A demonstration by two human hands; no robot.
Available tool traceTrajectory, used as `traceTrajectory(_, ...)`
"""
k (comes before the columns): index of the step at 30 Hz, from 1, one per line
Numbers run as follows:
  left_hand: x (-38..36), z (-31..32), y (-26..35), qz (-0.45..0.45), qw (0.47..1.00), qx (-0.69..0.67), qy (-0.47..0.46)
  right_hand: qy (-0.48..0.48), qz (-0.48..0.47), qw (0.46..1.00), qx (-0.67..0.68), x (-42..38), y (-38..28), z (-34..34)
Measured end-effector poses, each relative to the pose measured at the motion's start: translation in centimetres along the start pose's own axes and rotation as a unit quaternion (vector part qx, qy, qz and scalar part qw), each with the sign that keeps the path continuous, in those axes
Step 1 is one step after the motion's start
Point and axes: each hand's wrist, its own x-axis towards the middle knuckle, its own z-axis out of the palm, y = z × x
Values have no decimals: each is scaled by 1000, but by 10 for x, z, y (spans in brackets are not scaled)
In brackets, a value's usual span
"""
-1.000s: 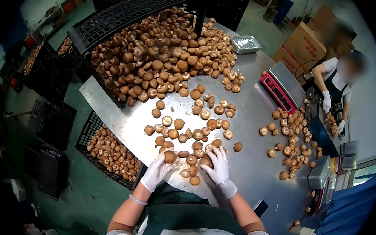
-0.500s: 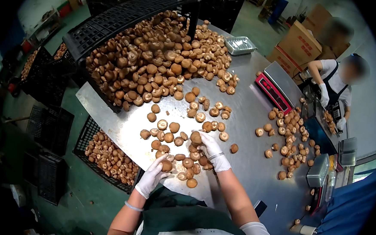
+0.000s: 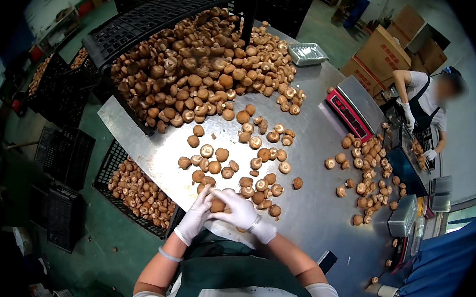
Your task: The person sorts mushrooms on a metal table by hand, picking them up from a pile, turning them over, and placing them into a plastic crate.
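Both my gloved hands meet low over the metal table, close to my apron. Between them shows the brown cap of a mushroom (image 3: 217,206). The fingers of my left hand (image 3: 192,221) are curled against its left side. My right hand (image 3: 237,209) closes over it from the right, fingers bent towards the left hand; whether a second mushroom is under them is hidden. Just beyond my fingers lie loose mushrooms (image 3: 214,167), some cap up, some stem up. Another small group (image 3: 258,197) sits by my right hand.
A tipped black crate (image 3: 169,19) spills a mushroom heap (image 3: 194,69) onto the table (image 3: 309,223). Below left stands a crate of mushrooms (image 3: 142,194). On the right are a red scale (image 3: 349,114), more mushrooms (image 3: 364,183), plastic trays (image 3: 403,216) and a co-worker (image 3: 423,105).
My right hand has moved left and towards me, from the loose mushrooms to my left hand. The mushroom it held is now hidden or merged with the one between my hands.
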Motion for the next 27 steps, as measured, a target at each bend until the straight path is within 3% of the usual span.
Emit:
traceTrajectory(1,-1,3,0,-14,998,64,18,-10,-19,994,-104,-1,-2,7)
traceTrajectory(3,-6,7,5,6,990,142,13,-44,10,995,-90,-1,2,1)
traceTrajectory(4,-9,4,9,5,991,136,1,-22,109,987,118,-4,10,-7)
traceTrajectory(5,-12,-3,13,3,992,130,-11,2,202,926,319,-8,13,-20)
traceTrajectory(8,-19,-34,14,85,966,217,113,103,351,874,321,-11,52,-103)
traceTrajectory(9,-18,-50,9,113,944,265,158,267,232,793,496,-31,75,-119)
traceTrajectory(10,-18,-58,9,145,918,313,196,297,187,697,625,-47,118,-147)
traceTrajectory(11,-19,-62,9,176,886,360,233,419,44,657,626,-57,159,-171)
traceTrajectory(13,-19,-67,13,194,859,402,252,589,38,442,675,-78,159,-214)
traceTrajectory(15,-12,-75,8,227,776,525,268,608,126,512,594,-105,176,-214)
traceTrajectory(16,-8,-77,3,238,732,584,260,575,184,611,513,-108,170,-200)
traceTrajectory(17,-6,-71,-1,248,705,624,231,503,212,711,444,-105,145,-180)
traceTrajectory(19,-11,-18,10,205,651,720,128,352,244,834,348,-104,142,-135)
traceTrajectory(20,-9,-8,-2,246,620,742,64,294,241,874,302,-101,130,-108)
traceTrajectory(21,-7,-2,-15,287,584,759,-3,241,202,939,137,-98,124,-87)
traceTrajectory(22,-2,4,-29,295,566,768,-58,176,102,971,-123,-95,127,-77)
traceTrajectory(25,16,19,-56,294,500,795,-178,215,121,956,-160,-68,111,-43)
traceTrajectory(27,30,18,-65,300,490,802,-162,242,98,948,-181,-52,118,-22)
